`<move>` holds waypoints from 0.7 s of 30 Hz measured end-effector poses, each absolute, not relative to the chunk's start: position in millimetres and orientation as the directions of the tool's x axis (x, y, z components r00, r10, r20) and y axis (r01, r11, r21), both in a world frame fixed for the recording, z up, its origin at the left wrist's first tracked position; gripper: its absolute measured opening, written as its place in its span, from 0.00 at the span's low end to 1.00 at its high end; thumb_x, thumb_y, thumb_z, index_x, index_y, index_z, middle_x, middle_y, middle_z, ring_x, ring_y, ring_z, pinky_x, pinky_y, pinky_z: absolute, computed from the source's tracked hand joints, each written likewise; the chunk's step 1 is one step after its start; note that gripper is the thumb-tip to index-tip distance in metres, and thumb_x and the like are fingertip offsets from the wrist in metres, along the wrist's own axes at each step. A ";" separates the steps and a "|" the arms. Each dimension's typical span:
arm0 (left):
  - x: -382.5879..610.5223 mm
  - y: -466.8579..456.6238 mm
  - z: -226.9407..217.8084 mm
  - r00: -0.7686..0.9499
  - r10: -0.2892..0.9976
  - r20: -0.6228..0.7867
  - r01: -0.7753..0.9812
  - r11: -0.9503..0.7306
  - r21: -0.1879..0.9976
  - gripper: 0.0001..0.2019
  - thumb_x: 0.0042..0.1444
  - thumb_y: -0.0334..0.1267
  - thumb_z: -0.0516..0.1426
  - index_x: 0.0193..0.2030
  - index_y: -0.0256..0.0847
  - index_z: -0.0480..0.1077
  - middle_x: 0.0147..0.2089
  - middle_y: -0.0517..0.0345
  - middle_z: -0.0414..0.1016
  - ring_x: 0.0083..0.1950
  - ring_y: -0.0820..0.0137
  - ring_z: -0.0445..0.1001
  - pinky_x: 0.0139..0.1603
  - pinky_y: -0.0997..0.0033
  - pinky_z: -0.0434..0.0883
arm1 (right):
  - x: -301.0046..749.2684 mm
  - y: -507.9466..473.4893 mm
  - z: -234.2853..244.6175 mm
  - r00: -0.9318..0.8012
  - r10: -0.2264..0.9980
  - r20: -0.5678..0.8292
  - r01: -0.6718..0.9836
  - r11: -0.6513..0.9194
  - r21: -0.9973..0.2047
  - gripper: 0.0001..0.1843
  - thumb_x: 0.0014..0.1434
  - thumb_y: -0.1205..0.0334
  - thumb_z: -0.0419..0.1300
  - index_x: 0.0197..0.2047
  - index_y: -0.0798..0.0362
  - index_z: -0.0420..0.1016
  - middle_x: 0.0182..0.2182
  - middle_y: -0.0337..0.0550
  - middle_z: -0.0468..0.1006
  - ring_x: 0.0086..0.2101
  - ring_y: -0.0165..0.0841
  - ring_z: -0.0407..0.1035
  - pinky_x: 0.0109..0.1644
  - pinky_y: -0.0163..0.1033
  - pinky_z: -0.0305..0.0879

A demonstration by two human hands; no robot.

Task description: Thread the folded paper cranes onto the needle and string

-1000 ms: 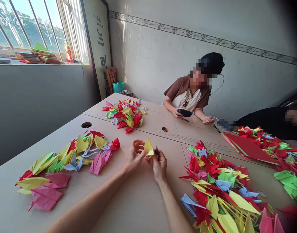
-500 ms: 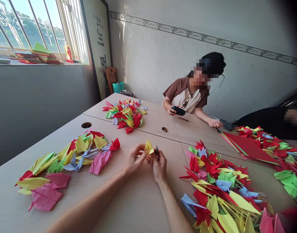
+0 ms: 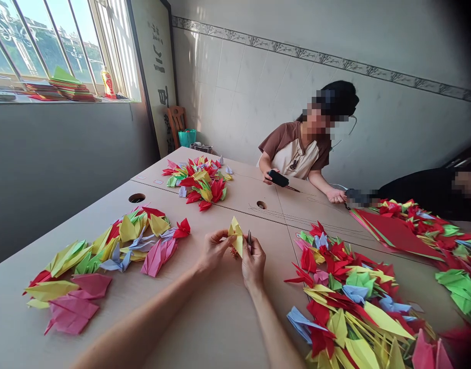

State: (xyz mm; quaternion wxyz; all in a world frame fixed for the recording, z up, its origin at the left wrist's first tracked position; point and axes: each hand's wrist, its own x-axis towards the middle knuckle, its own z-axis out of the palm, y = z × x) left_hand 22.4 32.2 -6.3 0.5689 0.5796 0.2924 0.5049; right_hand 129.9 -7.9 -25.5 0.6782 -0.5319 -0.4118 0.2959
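Over the middle of the table, my left hand (image 3: 217,249) pinches a folded yellow paper crane (image 3: 236,237) between thumb and fingers. My right hand (image 3: 253,266) is closed, its fingertips at the crane's right edge. From this same fist sticks up a small pointed metal tool (image 3: 249,240); its lower part is hidden in the fingers, so its kind is unclear. Just under the crane a cluster of small reddish-orange beads (image 3: 234,252) shows on the tabletop, partly covered by my hands.
Strung paper cranes (image 3: 131,236) curve along the left, with a second heap (image 3: 204,179) beyond. A large pile of cranes (image 3: 354,297) fills the right. Across the table (image 3: 204,318), a person (image 3: 297,148) holds a dark object (image 3: 277,178) near red paper sheets (image 3: 392,233) and thin strings.
The yellow crane has turned and spread, showing a longer face toward my right hand. Across the table, the person's hand with the dark object has shifted slightly left.
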 end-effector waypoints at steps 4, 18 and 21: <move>22.3 37.4 -14.0 0.141 0.912 0.386 -0.160 -0.364 0.918 0.10 0.52 0.44 0.59 0.33 0.39 0.75 0.33 0.55 0.74 0.34 0.70 0.71 0.35 0.74 0.69 | 128.6 -11.5 -25.2 0.541 0.753 0.375 0.228 0.298 -0.927 0.19 0.58 0.49 0.55 0.45 0.56 0.70 0.37 0.49 0.76 0.31 0.32 0.71 0.33 0.33 0.66; 21.7 37.5 -20.3 0.131 0.845 0.518 -0.050 -0.516 0.855 0.08 0.56 0.39 0.56 0.38 0.41 0.76 0.38 0.54 0.74 0.36 0.70 0.73 0.35 0.73 0.72 | 129.7 -13.1 -29.6 0.321 0.763 0.561 0.584 0.307 -0.752 0.12 0.61 0.56 0.54 0.38 0.52 0.74 0.28 0.44 0.77 0.28 0.32 0.70 0.33 0.34 0.63; 22.4 36.7 -20.8 0.154 0.826 0.542 -0.040 -0.543 0.839 0.08 0.56 0.38 0.56 0.39 0.41 0.75 0.38 0.53 0.74 0.36 0.71 0.73 0.35 0.73 0.71 | 129.6 -13.0 -29.1 0.311 0.750 0.584 0.605 0.318 -0.730 0.12 0.62 0.56 0.53 0.37 0.53 0.74 0.27 0.44 0.77 0.27 0.31 0.70 0.32 0.33 0.63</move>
